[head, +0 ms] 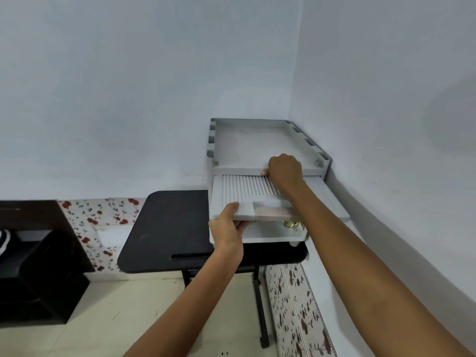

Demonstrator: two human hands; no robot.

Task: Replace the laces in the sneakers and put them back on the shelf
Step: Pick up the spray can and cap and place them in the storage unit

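At the corner of the room, the grey shelf (247, 140) stands on the 3 o'clock end of the black desk (167, 228). Left hand (228, 228) grasps the ribbed pull-out tray (244, 189) at its 7 o'clock front edge, thumb on top, fingers curled beneath. Right hand (284, 168) is clenched round the top tier's front lip, at the tray's 12 o'clock.

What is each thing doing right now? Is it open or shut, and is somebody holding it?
shelf: stands on the table, in the corner of the room.
door: swung open and lifted out flat, held by both hands.
left hand: grips the door's near edge.
right hand: grips the door's far edge.
gold thing: inside the shelf under the door, partly hidden.
table: standing, carrying the shelf.
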